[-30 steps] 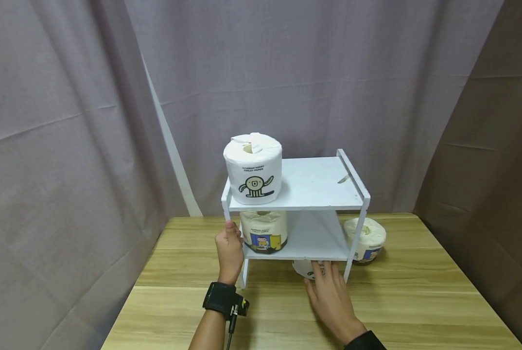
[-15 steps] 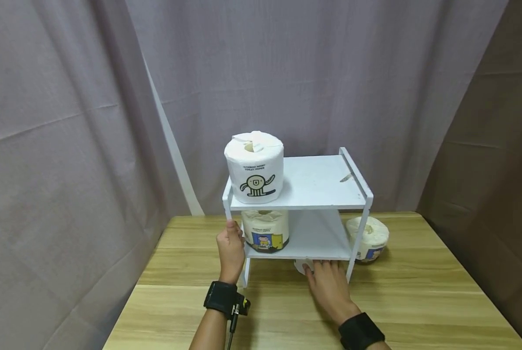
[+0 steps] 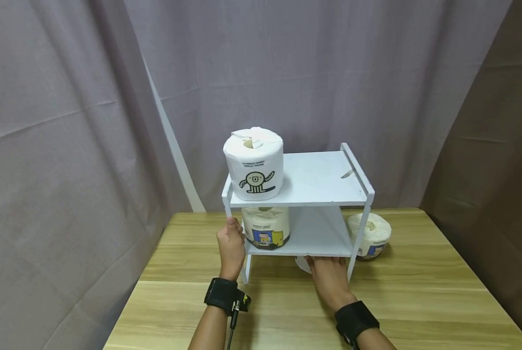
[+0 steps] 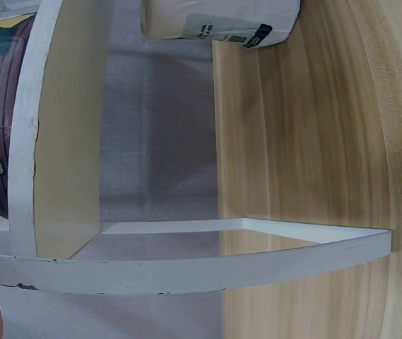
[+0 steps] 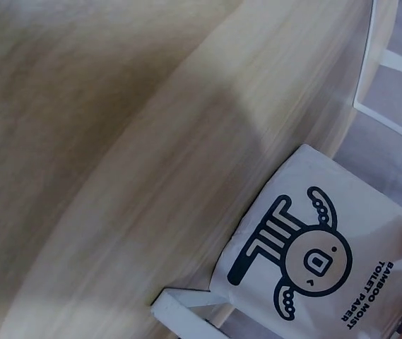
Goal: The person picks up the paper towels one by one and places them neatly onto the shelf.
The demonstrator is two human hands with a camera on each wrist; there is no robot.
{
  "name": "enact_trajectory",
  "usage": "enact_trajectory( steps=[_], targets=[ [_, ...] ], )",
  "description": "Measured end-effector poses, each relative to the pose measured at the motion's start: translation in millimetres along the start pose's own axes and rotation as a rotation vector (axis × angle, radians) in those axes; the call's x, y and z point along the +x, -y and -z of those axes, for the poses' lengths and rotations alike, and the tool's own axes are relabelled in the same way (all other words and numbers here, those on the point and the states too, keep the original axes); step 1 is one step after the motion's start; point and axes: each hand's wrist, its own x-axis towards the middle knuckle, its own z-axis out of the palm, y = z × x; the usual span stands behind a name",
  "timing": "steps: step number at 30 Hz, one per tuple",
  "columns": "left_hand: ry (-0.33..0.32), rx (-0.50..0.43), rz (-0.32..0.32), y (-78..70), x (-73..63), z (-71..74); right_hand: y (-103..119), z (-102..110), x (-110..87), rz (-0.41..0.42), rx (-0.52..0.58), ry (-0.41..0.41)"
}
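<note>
Gripping the white rack (image 3: 315,177) by its left front upright (image 3: 228,209) with your left fingers (image 3: 231,248) | right hand (image 3: 329,279) touching the toilet roll (image 5: 321,244) beneath the lower shelf's (image 3: 315,231) front edge; cannot tell if those fingers grip | another roll (image 3: 376,233) toward the table's (image 3: 427,277) back right corner

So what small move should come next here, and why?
Probably nudge the lowest roll slightly deeper with the right hand: that hand seems to touch it beneath the lower shelf, and the left hand holds the rack, which may stop it sliding.
</note>
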Motion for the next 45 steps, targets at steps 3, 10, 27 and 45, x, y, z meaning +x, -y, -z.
enact_trajectory(
  steps=[3, 10, 27, 45],
  targets=[
    [-0.001, -0.009, 0.004, 0.7, -0.7, 1.0, 0.5, -1.5, 1.8, -0.007, 0.009, -0.014],
    [0.005, -0.031, -0.011, 2.1, -2.2, 1.2, -0.1, 0.1, 3.0, -0.026, 0.03, 0.006],
    [-0.005, -0.034, -0.043, 3.0, 4.7, -3.1, -3.7, 13.7, 11.2, 0.013, 0.112, 0.017],
    [-0.008, -0.002, -0.046, -0.5, 2.1, -2.0, 10.2, 38.2, -6.8, 0.098, -0.04, 0.109]
  ],
)
